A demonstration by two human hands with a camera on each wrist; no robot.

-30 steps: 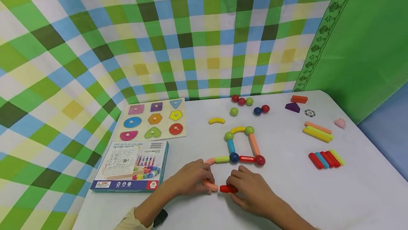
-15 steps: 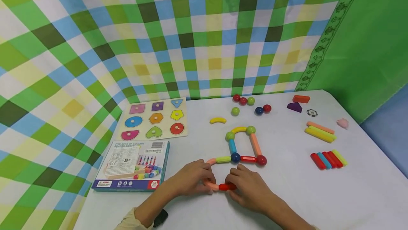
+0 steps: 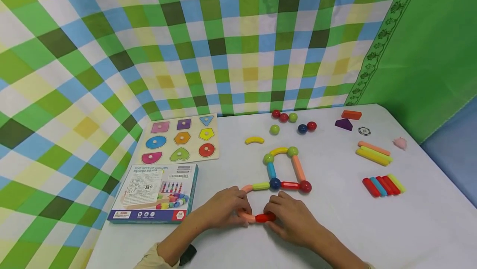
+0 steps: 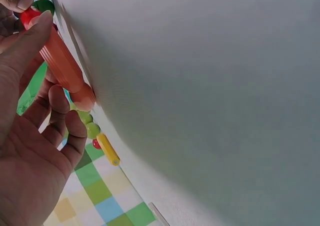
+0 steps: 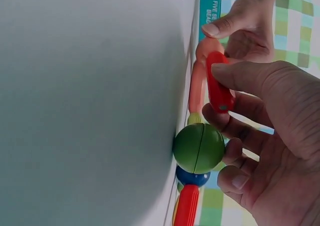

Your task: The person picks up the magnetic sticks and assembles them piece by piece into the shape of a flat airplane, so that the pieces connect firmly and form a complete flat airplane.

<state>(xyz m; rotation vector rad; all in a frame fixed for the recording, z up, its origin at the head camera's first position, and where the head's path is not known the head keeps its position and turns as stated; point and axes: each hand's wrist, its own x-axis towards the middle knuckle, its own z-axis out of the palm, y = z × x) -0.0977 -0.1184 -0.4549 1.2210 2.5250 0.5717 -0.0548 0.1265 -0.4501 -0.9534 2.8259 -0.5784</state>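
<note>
My left hand [image 3: 228, 207] pinches a salmon-orange curved building stick [image 3: 246, 217] near the front of the table. Between thumb and fingers, my right hand [image 3: 292, 219] grips a short red building stick [image 3: 263, 218], its end meeting the orange one. A green ball [image 5: 199, 148] shows beside the right fingers in the right wrist view; the hand hides it in the head view. Past the hands, another orange curved piece [image 3: 246, 188] joins a lime stick [image 3: 260, 186], a blue ball [image 3: 275, 183], a red stick [image 3: 290, 185] and a red ball [image 3: 305, 186]. Above these stands a closed loop with a yellow arch [image 3: 278, 151].
A toy box [image 3: 152, 194] and a shape puzzle board [image 3: 179, 140] lie at left. Loose balls [image 3: 284, 117] and a yellow curved stick [image 3: 254, 140] are farther back. Several sticks [image 3: 384, 186], a purple block [image 3: 343, 124] and a pink piece [image 3: 400, 143] lie at right.
The right hand has brought the red stick slightly left, closing the small gap to the orange stick. Over the last half second both hands have stayed nearly still.
</note>
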